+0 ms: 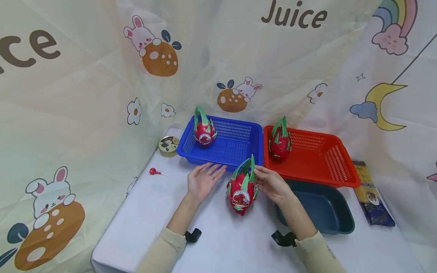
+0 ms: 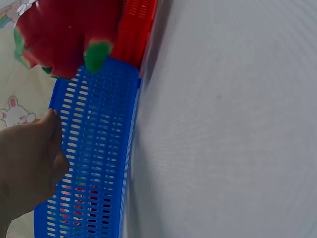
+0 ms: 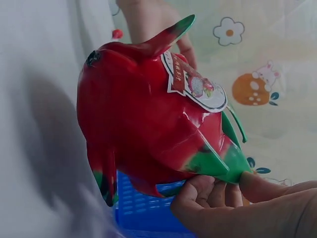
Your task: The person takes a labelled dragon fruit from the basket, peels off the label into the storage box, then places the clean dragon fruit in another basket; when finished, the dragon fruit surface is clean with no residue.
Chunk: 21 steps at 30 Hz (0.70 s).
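Observation:
A red dragon fruit (image 1: 241, 189) with green leaf tips and a round label is held up over the white table, in front of the blue basket. My right hand (image 1: 272, 184) pinches it by the green leaves on its right side; in the right wrist view the thumb and curled fingers (image 3: 213, 198) grip a leaf. To the left of the fruit, my left hand (image 1: 205, 182) is spread with its palm up and holds nothing. Another dragon fruit (image 1: 205, 133) sits in the blue basket (image 1: 235, 146), and one more dragon fruit (image 1: 280, 144) stands in the red basket (image 1: 314, 167).
A dark teal tub (image 1: 315, 206) lies below my right forearm, in front of the red basket. Beyond it at the right is a yellow and blue packet (image 1: 373, 195). Left of the blue basket are a round tin (image 1: 168, 146) and a red lollipop (image 1: 153, 171). Printed curtains hang behind.

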Available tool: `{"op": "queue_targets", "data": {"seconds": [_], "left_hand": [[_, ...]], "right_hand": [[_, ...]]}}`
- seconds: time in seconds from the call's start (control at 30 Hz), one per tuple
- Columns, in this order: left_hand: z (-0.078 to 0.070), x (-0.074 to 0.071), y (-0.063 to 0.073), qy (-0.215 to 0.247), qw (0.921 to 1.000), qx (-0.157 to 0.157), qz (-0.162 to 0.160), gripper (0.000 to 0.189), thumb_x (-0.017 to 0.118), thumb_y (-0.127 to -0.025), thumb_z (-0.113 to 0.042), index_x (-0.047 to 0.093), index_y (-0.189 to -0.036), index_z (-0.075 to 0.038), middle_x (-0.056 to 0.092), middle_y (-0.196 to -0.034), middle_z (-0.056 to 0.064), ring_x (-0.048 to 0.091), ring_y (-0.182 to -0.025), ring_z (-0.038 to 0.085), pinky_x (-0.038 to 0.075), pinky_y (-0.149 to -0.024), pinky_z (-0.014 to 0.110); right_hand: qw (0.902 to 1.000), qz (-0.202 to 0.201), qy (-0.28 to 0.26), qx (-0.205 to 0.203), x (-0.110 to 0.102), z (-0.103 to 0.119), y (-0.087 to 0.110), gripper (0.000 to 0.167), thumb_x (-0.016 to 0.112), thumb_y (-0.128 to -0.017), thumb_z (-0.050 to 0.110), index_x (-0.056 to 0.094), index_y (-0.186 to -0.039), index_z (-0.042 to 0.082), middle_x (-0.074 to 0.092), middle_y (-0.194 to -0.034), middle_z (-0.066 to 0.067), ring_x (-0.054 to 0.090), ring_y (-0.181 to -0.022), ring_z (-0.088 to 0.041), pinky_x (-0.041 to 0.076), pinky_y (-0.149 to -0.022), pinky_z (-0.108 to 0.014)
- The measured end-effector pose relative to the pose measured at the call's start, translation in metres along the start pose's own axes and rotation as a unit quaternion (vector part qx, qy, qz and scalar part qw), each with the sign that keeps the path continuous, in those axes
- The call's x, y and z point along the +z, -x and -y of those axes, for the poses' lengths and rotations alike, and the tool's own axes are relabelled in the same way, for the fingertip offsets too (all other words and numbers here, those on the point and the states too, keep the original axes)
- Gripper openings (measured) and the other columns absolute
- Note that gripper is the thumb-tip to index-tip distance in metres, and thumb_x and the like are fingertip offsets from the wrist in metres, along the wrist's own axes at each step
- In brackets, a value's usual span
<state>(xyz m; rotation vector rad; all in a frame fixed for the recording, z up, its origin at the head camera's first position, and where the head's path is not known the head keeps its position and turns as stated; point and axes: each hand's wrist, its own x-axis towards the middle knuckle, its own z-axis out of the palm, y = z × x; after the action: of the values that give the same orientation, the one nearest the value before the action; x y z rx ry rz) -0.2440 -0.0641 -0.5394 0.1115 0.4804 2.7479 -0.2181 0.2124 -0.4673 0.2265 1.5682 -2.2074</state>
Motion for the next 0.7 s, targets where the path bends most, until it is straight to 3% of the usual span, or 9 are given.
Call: {"op": "queue_targets", "data": {"seconds": [0.23, 0.43, 0.53, 0.7], "left_hand": [[0.000, -0.001, -0.001, -0.018, 0.9998, -0.003, 0.008, 0.043, 0.027, -0.110, -0.022, 0.017, -0.149, -0.005, 0.009, -0.167, 0.028, 0.023, -0.152, 0.054, 0.016, -0.127, 0.057], [-0.001, 0.001, -0.001, -0.039, 0.9991, -0.011, 0.008, 0.052, 0.025, -0.111, -0.023, 0.009, -0.157, -0.004, 0.009, -0.169, 0.028, 0.025, -0.152, 0.053, 0.014, -0.128, 0.056], [-0.001, 0.000, 0.000, -0.056, 0.9983, -0.015, 0.006, 0.058, 0.028, -0.111, -0.023, 0.004, -0.160, -0.004, 0.011, -0.169, 0.027, 0.027, -0.152, 0.052, 0.018, -0.128, 0.055], [0.000, 0.001, -0.001, -0.089, 0.9954, -0.036, -0.001, 0.051, 0.028, -0.112, -0.019, 0.007, -0.154, -0.002, 0.017, -0.166, 0.029, 0.029, -0.151, 0.052, 0.025, -0.126, 0.053]], "right_hand": [[0.9998, 0.011, -0.008, 0.012, -0.004, -0.020, -0.012, 0.029, 0.053, -0.110, 0.013, 0.065, -0.135, 0.007, 0.071, -0.105, -0.002, 0.060, -0.098, -0.018, 0.050, -0.086, -0.030], [0.9997, 0.012, -0.011, 0.016, -0.009, -0.031, -0.021, 0.023, 0.053, -0.109, 0.012, 0.069, -0.125, 0.010, 0.071, -0.103, -0.002, 0.059, -0.091, -0.017, 0.049, -0.082, -0.029], [0.9999, -0.002, 0.002, 0.012, -0.010, -0.035, -0.022, 0.024, 0.055, -0.109, 0.015, 0.069, -0.128, 0.008, 0.071, -0.104, -0.002, 0.060, -0.091, -0.017, 0.050, -0.082, -0.028], [0.9985, -0.041, 0.037, -0.001, -0.008, -0.034, -0.020, 0.038, 0.060, -0.107, 0.019, 0.062, -0.140, 0.000, 0.075, -0.104, -0.002, 0.067, -0.094, -0.019, 0.056, -0.088, -0.030]]}}
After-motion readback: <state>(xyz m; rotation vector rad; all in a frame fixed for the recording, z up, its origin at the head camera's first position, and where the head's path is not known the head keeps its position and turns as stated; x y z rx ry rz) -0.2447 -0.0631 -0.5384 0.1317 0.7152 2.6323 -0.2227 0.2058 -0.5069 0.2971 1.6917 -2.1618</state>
